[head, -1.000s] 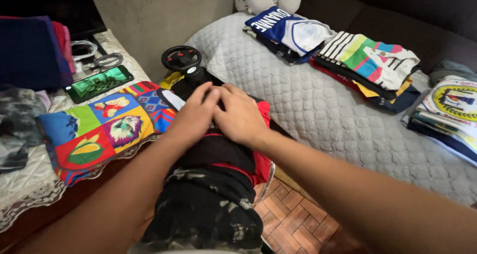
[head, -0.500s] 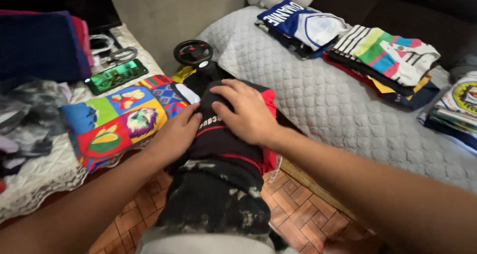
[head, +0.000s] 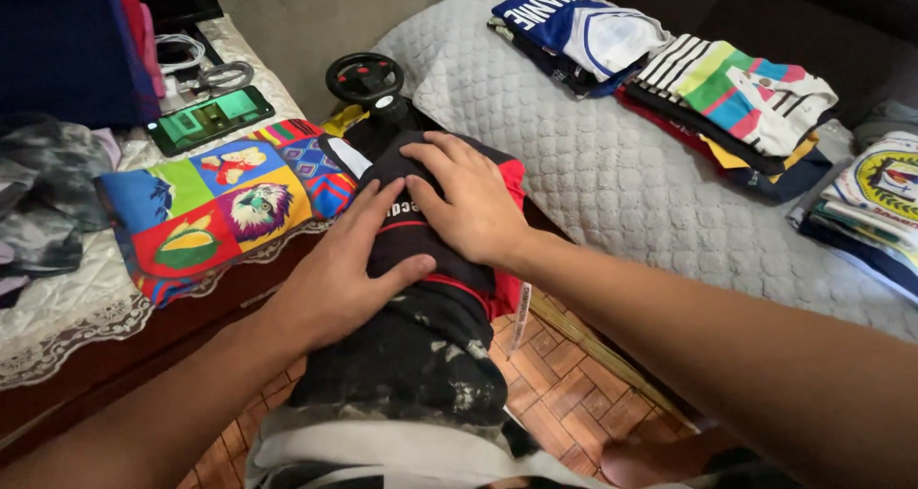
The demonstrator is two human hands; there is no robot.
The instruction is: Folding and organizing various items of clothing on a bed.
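A black garment with red trim (head: 421, 260) lies folded over my lap. My left hand (head: 339, 274) presses flat on its left side, fingers spread, thumb pointing right. Higher up, my right hand (head: 469, 202) lies palm down on the same garment, close to the left hand's fingertips. Neither hand grips anything. Under the garment lies a dark mottled cloth (head: 402, 374).
A toy car's black steering wheel (head: 364, 76) stands just beyond the garment. On the left, a colourful patchwork shirt (head: 215, 212), a phone (head: 210, 119) and dark clothes lie on a lace-covered table. Folded stacks (head: 727, 107) sit on a grey quilted surface (head: 612, 193) at right. Brick-pattern floor (head: 564, 393) below.
My left hand has slid down the garment toward me, from beside the right hand to lower on the left side. The right hand stayed on the upper part.
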